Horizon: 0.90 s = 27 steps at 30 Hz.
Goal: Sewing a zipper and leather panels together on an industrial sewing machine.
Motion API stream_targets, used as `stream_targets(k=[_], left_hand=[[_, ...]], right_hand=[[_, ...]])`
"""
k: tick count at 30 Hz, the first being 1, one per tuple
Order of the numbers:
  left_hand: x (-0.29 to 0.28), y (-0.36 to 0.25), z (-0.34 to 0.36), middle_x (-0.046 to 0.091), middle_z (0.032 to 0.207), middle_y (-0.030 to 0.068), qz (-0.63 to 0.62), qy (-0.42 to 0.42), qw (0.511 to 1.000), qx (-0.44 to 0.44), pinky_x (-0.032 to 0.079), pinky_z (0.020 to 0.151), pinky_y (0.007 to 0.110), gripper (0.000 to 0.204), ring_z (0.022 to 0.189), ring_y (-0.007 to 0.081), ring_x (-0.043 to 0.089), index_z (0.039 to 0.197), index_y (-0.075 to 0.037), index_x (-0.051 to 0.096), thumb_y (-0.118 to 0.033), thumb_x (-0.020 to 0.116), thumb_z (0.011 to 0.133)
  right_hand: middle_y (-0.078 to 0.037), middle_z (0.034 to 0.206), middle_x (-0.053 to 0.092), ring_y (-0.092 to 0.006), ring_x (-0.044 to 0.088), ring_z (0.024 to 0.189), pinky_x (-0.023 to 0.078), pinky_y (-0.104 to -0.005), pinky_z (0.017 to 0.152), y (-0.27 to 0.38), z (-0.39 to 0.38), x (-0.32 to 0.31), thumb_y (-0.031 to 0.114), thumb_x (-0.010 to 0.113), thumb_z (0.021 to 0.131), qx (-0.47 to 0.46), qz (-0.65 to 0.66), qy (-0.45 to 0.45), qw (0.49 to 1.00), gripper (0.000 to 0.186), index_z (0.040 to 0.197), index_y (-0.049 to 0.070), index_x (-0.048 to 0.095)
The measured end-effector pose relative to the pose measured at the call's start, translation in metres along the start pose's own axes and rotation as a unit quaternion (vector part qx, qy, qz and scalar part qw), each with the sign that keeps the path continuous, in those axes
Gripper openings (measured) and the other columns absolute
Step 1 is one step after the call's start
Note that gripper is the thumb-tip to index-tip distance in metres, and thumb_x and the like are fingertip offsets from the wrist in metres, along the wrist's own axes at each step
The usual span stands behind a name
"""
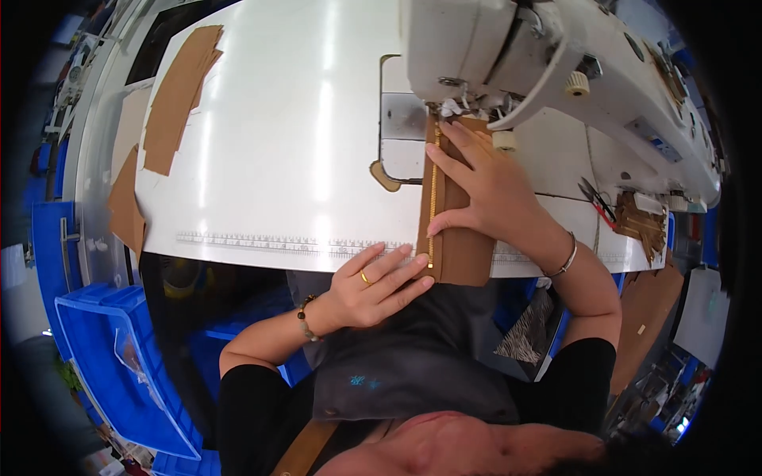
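A long brown panel (468, 258), leather or fabric, lies lengthwise toward me, with a gold-toothed zipper (433, 194) along its left side. Its far end sits at the needle area of a white sewing machine (556, 55); the needle itself is hidden. My right hand (500, 194) rests flat on the panel with fingers spread, index and thumb beside the zipper teeth. At the near end, my left hand (369, 289) stretches its fingers out, the tips touching the panel's left edge and the zipper end. Neither hand is closed round anything.
Brown pieces are stacked (178, 103) on the white table (270, 159) at far left. A printed ruler (294, 242) runs along the front edge. Red-handled snips (597, 202) and a pile of brown strips (641, 226) lie at right. A blue bin (119, 373) stands lower left.
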<state>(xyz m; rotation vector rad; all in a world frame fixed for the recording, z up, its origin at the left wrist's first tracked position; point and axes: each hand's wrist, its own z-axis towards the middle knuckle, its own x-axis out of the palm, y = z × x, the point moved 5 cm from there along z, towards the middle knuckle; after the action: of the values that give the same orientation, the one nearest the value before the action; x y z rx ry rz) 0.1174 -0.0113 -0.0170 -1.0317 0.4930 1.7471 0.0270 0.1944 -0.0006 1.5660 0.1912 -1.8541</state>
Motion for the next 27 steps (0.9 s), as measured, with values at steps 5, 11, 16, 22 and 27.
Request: stream_targets(k=[5, 11, 16, 22, 27], left_hand=[[-0.033, 0.024, -0.024, 0.073, 0.125, 0.0047, -0.011, -0.03, 0.997, -0.074, 0.054, 0.101, 0.043, 0.036, 0.117, 0.0268, 0.069, 0.114, -0.013, 0.076, -0.032, 0.084, 0.084], [-0.128, 0.157, -0.104, 0.066, 0.138, 0.0164, 0.352, 0.035, 0.867, -0.351, 0.05, 0.102, 0.045, 0.052, 0.129, 0.0377, 0.062, 0.135, -0.003, 0.065, -0.034, 0.073, 0.095], [-0.208, 0.237, -0.18, 0.059, 0.143, 0.0258, 0.429, 0.052, 0.688, -0.583, 0.047, 0.109, 0.048, 0.071, 0.132, 0.04, 0.058, 0.141, 0.002, 0.058, -0.052, 0.066, 0.096], [-0.26, 0.308, -0.247, 0.075, 0.114, 0.0214, 0.258, 0.068, 0.622, -0.737, 0.055, 0.096, 0.048, 0.036, 0.109, 0.039, 0.071, 0.118, -0.008, 0.077, -0.031, 0.066, 0.091], [-0.294, 0.331, -0.268, 0.077, 0.109, 0.0177, 0.274, 0.084, 0.676, -0.679, 0.057, 0.092, 0.047, 0.033, 0.104, 0.0364, 0.074, 0.117, -0.016, 0.079, -0.029, 0.066, 0.091]], right_hand=[[-0.022, 0.15, 0.052, -0.0428, 0.056, 0.129, 0.047, -0.0495, 0.108, 0.005, 0.005, -0.002, 0.063, 0.085, 0.06, -0.013, 0.012, -0.002, 1.0, 0.1, 0.138, 0.004, 0.063], [-0.022, 0.148, 0.053, -0.0411, 0.056, 0.131, 0.046, -0.0512, 0.109, 0.004, 0.007, -0.001, 0.064, 0.084, 0.058, -0.02, -0.023, -0.011, 0.999, 0.102, 0.136, 0.002, 0.064], [-0.023, 0.147, 0.054, -0.0414, 0.056, 0.131, 0.044, -0.0543, 0.111, 0.003, 0.006, -0.001, 0.065, 0.083, 0.057, -0.028, -0.035, -0.016, 0.999, 0.104, 0.136, 0.001, 0.064], [-0.022, 0.147, 0.055, -0.0413, 0.056, 0.132, 0.043, -0.0547, 0.112, 0.003, 0.007, -0.001, 0.067, 0.082, 0.059, -0.029, -0.04, -0.011, 0.999, 0.103, 0.137, 0.002, 0.064], [-0.023, 0.146, 0.056, -0.0412, 0.056, 0.132, 0.043, -0.0541, 0.112, 0.003, 0.007, -0.001, 0.066, 0.082, 0.059, -0.017, -0.037, -0.014, 0.999, 0.102, 0.136, 0.001, 0.065]])
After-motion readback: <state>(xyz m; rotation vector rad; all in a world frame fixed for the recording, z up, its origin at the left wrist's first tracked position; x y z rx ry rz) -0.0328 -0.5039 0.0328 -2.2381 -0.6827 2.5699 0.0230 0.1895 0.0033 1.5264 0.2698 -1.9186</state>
